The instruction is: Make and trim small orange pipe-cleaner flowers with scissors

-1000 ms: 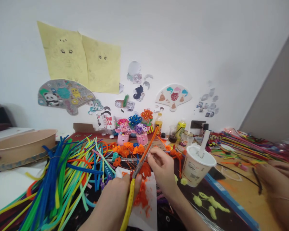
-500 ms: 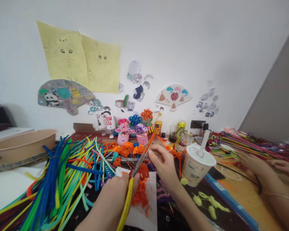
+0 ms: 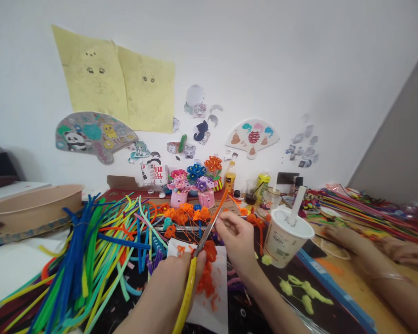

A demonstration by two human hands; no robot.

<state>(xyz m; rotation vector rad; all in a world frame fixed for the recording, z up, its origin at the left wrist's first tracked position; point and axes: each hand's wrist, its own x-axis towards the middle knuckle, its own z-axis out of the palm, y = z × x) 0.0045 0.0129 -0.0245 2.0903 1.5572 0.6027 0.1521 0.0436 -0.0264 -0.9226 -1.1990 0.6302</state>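
My left hand (image 3: 174,278) is closed around scissors with a yellow handle (image 3: 188,290). Their blades (image 3: 204,238) point up and away, lying along an orange pipe cleaner (image 3: 222,204). Its lower end is pinched in the fingers of my right hand (image 3: 236,236), close to the blade tips. Below both hands is a white sheet (image 3: 220,287) strewn with orange fuzz clippings (image 3: 206,280). Orange pipe-cleaner flowers (image 3: 181,214) lie just beyond the blades. The fingers of my left hand are partly hidden by the scissors.
Loose coloured pipe cleaners (image 3: 90,260) heap on the left, beside a beige basin (image 3: 35,204). A lidded paper cup (image 3: 285,241) with a straw stands right of my right hand. Pink flower pots (image 3: 206,199) stand behind. A co-worker's arms (image 3: 372,255) rest at the far right.
The scissors and orange pipe cleaner have barely shifted; both hands keep their hold. At right, the co-worker's hands have moved slightly. The whole view has tilted a little.
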